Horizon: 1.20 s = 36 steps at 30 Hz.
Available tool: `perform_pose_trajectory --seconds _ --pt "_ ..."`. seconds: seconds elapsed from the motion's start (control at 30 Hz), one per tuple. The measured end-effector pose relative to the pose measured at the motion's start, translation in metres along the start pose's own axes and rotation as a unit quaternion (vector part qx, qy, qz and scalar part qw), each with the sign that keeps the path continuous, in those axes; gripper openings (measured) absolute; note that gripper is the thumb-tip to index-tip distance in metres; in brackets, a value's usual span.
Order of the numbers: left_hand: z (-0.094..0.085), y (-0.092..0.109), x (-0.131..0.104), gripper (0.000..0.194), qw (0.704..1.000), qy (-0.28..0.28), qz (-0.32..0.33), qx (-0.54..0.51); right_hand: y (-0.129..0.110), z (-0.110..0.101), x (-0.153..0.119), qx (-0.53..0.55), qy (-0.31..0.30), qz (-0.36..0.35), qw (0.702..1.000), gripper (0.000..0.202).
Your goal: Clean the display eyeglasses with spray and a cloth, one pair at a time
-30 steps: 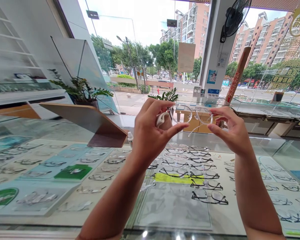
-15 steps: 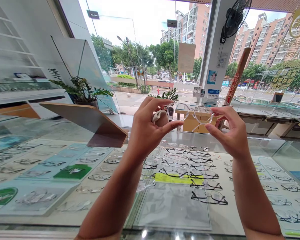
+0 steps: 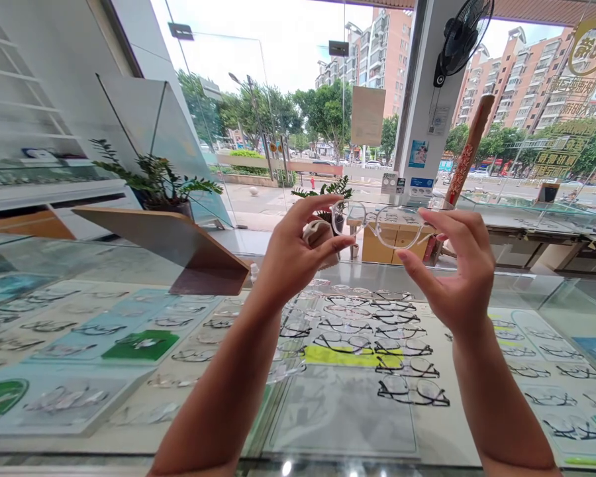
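Note:
A pair of eyeglasses [image 3: 371, 218] with a clear, see-through frame is held up in front of me, above the glass counter. My left hand [image 3: 295, 248] pinches its left rim between thumb and fingers. Tucked in that same palm is a crumpled beige cloth [image 3: 318, 233]. On the other side, my right hand [image 3: 459, 268] has its fingertips at the upper right corner of the frame, with the thumb just below the right lens. A temple arm shows partly behind the right lens.
Beneath my arms, a glass display counter [image 3: 342, 411] holds rows of eyeglasses [image 3: 412, 391]. A tilted brown board [image 3: 169, 238] stands on it at left, near a potted plant [image 3: 163, 182]. Farther off are a wooden cabinet [image 3: 377, 245], a wall fan [image 3: 464, 40] and glass doors.
The eyeglasses have turned slightly, so the right lens faces me more and the temple arm now shows farther right. My right thumb has shifted a little left and down.

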<state>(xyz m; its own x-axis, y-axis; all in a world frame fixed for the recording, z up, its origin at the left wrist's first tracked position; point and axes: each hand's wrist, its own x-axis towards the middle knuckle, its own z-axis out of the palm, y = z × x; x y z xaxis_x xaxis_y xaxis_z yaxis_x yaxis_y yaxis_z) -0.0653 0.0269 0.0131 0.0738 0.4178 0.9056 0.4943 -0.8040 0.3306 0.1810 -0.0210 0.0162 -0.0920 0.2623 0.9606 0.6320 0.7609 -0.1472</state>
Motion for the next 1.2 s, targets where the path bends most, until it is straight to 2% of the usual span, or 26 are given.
perform_pose_trajectory --seconds 0.2,0.4,0.57,0.77,0.97,1.07,1.2 --pt "0.005 0.002 -0.001 0.061 1.000 0.009 -0.006 -0.013 -0.006 -0.002 -0.001 -0.025 0.015 -0.063 0.998 0.046" --pt "0.009 0.002 -0.003 0.056 0.999 0.038 -0.002 0.005 -0.006 -0.001 -0.001 -0.053 0.013 -0.052 0.997 0.047" --pt "0.014 0.005 -0.004 0.058 0.998 0.063 0.007 0.019 -0.004 0.000 -0.002 -0.036 0.024 -0.046 0.998 0.048" --pt "0.014 0.014 -0.007 0.057 0.988 0.133 0.058 0.055 -0.001 0.006 0.000 -0.031 0.053 0.008 0.998 0.043" --pt "0.012 0.023 -0.009 0.055 0.984 0.142 0.072 0.074 0.009 0.013 0.001 0.068 0.048 0.098 0.992 0.032" --pt "0.015 0.023 -0.010 0.055 0.983 0.143 0.085 0.077 0.014 0.014 0.001 0.124 0.066 0.146 0.979 0.023" --pt "0.018 0.023 -0.010 0.056 0.983 0.144 0.086 0.081 0.016 0.014 0.002 0.150 0.081 0.181 0.969 0.021"
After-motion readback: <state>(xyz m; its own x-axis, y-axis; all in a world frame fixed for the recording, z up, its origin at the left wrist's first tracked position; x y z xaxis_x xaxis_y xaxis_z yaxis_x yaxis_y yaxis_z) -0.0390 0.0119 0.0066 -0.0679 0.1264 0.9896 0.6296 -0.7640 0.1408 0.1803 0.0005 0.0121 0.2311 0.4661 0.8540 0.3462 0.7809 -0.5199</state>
